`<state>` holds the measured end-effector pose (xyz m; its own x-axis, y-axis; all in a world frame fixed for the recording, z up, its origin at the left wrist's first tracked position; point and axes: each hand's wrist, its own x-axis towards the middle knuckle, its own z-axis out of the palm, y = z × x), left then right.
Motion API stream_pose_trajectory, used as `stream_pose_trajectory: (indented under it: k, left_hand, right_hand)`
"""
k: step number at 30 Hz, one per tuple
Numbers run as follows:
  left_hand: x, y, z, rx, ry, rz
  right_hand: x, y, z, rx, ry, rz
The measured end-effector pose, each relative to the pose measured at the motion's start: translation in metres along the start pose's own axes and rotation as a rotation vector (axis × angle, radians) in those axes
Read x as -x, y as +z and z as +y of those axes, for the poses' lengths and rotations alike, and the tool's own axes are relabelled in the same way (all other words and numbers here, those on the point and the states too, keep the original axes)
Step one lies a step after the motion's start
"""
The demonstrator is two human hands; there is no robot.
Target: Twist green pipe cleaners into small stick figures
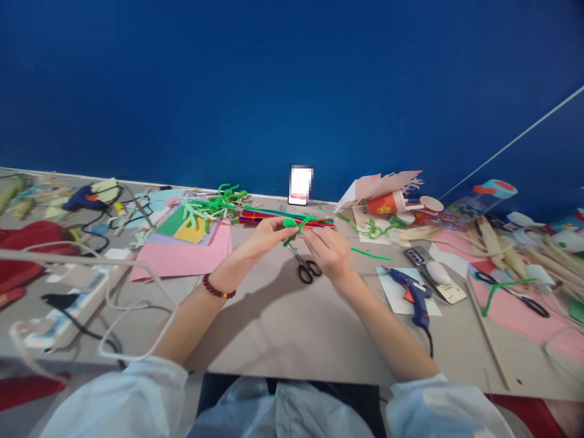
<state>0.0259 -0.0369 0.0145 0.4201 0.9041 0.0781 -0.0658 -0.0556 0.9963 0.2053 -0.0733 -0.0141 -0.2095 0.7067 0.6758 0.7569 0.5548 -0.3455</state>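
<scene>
My left hand (263, 238) pinches a green pom-pom (289, 222) between its fingertips. My right hand (326, 252) holds a green pipe cleaner (296, 232) that runs down from the pom-pom, and the two hands nearly meet there. Just behind them lies a bundle of red, blue and green pipe cleaners (287, 217). Black-handled scissors (305, 269) lie on the table under my hands, their blades partly hidden by my fingers. A loose green pipe cleaner (370, 253) lies to the right. A red bead bracelet (218, 287) circles my left wrist.
Left of my hands, coloured paper sheets (182, 255) lie under a tangle of green pipe cleaners (212, 208). A blue glue gun (412, 297) and a phone (420, 255) lie right, with cups, wooden sticks and pink paper beyond. A power strip (68, 310) and cables sit left. A blue wall backs the table.
</scene>
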Motion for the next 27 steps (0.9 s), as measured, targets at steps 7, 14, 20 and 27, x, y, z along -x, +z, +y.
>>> stream_pose_trajectory:
  k: [7, 14, 20, 27]
  left_hand:
    - [0.001, 0.003, 0.006, -0.247, 0.193, 0.041]
    - [0.003, -0.005, 0.009, -0.492, 0.348, -0.067]
    - [0.004, -0.007, 0.014, -0.509, 0.372, -0.163]
    - [0.000, -0.006, 0.008, -0.261, 0.189, -0.010]
  right_hand:
    - [-0.010, -0.002, -0.006, -0.466, 0.306, 0.045]
    - [-0.019, -0.005, -0.014, -1.041, 0.808, -0.201]
    - [-0.020, -0.004, -0.012, -1.132, 0.898, -0.290]
    - [-0.014, -0.013, -0.012, -0.421, 0.282, 0.147]
